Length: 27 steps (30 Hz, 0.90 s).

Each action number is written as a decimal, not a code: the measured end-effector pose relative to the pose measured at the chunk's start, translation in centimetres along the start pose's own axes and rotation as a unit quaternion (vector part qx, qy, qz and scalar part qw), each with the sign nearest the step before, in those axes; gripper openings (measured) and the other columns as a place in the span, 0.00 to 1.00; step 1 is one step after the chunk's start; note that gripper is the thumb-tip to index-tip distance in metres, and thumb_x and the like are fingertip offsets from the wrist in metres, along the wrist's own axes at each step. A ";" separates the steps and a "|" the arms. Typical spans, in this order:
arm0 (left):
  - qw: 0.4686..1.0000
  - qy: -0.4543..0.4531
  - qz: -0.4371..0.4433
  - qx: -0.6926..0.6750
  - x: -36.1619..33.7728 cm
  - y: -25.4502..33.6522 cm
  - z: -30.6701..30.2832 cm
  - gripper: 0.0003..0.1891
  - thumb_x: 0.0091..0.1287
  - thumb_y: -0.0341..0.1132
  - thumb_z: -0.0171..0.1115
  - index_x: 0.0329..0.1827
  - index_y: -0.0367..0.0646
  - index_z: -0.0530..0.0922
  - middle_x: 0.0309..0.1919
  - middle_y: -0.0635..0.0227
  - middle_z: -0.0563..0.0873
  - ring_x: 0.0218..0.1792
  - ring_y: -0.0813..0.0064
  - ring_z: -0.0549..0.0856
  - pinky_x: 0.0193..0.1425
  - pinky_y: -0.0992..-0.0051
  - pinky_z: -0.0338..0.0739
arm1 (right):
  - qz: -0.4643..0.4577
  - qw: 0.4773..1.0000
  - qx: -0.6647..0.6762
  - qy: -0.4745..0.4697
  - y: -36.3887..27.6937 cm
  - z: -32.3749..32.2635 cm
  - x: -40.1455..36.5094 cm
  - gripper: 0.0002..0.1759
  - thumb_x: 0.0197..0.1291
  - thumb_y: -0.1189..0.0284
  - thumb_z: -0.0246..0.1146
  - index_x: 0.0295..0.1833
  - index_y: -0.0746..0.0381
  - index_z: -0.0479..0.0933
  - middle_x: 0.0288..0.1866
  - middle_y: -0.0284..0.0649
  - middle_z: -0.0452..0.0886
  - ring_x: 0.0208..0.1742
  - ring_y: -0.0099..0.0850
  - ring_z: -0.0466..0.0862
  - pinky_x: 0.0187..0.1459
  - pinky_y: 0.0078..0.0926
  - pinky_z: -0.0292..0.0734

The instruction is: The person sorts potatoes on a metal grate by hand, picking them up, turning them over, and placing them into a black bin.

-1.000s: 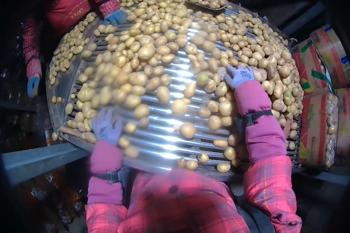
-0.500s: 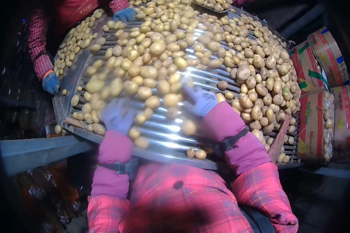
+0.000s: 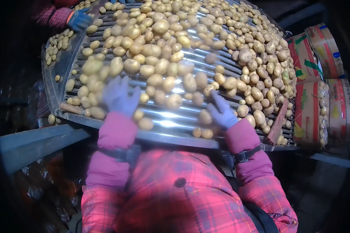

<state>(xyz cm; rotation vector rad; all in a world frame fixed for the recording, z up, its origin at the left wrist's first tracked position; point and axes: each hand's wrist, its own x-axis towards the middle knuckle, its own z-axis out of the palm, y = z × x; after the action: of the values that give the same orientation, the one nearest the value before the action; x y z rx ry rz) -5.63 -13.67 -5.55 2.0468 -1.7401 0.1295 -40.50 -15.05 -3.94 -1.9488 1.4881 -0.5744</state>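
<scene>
Many potatoes [image 3: 162, 66] lie over a slatted metal table [image 3: 165, 138]. My left hand [image 3: 121, 97], in a pale purple glove, has its fingers spread over the slats beside potatoes at the near left; nothing shows in its grasp. My right hand [image 3: 223, 110], gloved alike, is over the slats at the near right, thumb and fingers apart. A potato [image 3: 205, 117] lies just left of it, and two small potatoes [image 3: 202, 133] rest by the near edge below it. Some potatoes near my left hand are blurred.
At the upper left, another person's blue-gloved hand [image 3: 80, 19] reaches over the side tray [image 3: 52, 83]. Cardboard boxes [image 3: 308, 112] stand on the right, one with potatoes. A reddish strip [image 3: 277, 123] lies at the right edge, and a metal beam [image 3: 42, 145] juts out at the left.
My right hand has moved right and toward the near edge, and my left hand slightly up. Potatoes between them have shifted. The other person's gloved hand has moved from the left side to the upper left.
</scene>
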 end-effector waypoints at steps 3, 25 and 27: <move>1.000 0.004 0.012 -0.023 0.0 -0.4 -0.1 0.26 0.56 0.48 0.65 0.55 0.44 0.76 0.55 0.55 0.77 0.57 0.57 0.74 0.62 0.53 0.60 | -0.062 0.979 -0.185 -0.066 -3.0 1.4 -1.5 0.35 0.57 0.50 0.56 0.66 0.61 0.67 0.61 0.52 0.71 0.62 0.51 0.70 0.62 0.46 0.64; 0.972 -0.021 -0.067 -0.225 0.1 1.8 -3.2 0.16 0.65 0.33 0.59 0.55 0.39 0.76 0.49 0.55 0.81 0.50 0.58 0.81 0.56 0.65 0.74 | -0.103 0.977 -0.136 -0.129 -7.2 3.7 13.9 0.31 0.49 0.48 0.64 0.52 0.58 0.76 0.55 0.54 0.72 0.57 0.50 0.73 0.57 0.49 0.68; 0.917 -0.047 -0.147 -0.368 -0.2 3.9 -3.6 0.16 0.67 0.33 0.57 0.57 0.39 0.75 0.50 0.56 0.81 0.50 0.60 0.81 0.56 0.67 0.74 | -0.162 0.972 -0.100 -0.136 -3.8 2.9 14.4 0.29 0.48 0.49 0.66 0.50 0.59 0.77 0.54 0.53 0.72 0.56 0.47 0.75 0.55 0.46 0.70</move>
<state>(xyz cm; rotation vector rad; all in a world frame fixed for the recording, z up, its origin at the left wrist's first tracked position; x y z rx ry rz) -8.65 -12.50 -1.28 1.7077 -1.2261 -0.6329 -31.95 -27.60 -3.74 -2.3428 1.1002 -0.2827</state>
